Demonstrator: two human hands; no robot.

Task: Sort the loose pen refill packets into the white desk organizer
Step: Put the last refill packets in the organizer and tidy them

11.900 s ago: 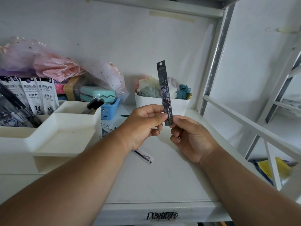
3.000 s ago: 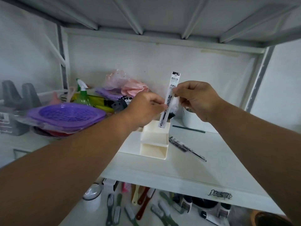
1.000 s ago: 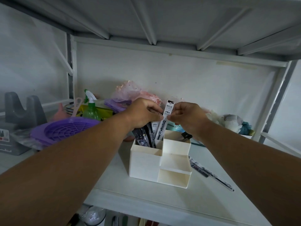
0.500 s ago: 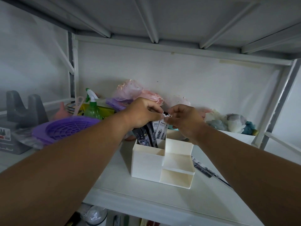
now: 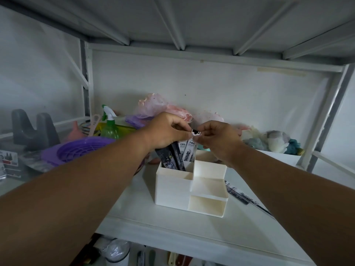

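The white desk organizer (image 5: 172,191) stands on the white shelf, with stepped compartments at its front right. Its tall back-left compartment holds several refill packets, dark ones (image 5: 169,158) on the left and white ones (image 5: 182,152) on the right. One white refill packet (image 5: 190,153) stands in that compartment. My left hand (image 5: 165,131) and my right hand (image 5: 217,139) both pinch its top end just above the organizer. Loose dark refill packets (image 5: 242,196) lie on the shelf to the right of the organizer, partly hidden by my right forearm.
A purple basket (image 5: 76,150), a green spray bottle (image 5: 109,125) and pink bags (image 5: 163,108) crowd the left and back. A white tub with soft items (image 5: 276,148) sits at the back right. The shelf's front edge (image 5: 192,231) lies below the organizer.
The white packet, held up in front of me three seconds ago, has gone down into the organizer's tall compartment. Both hands have stayed pinched on its top over the last half second.
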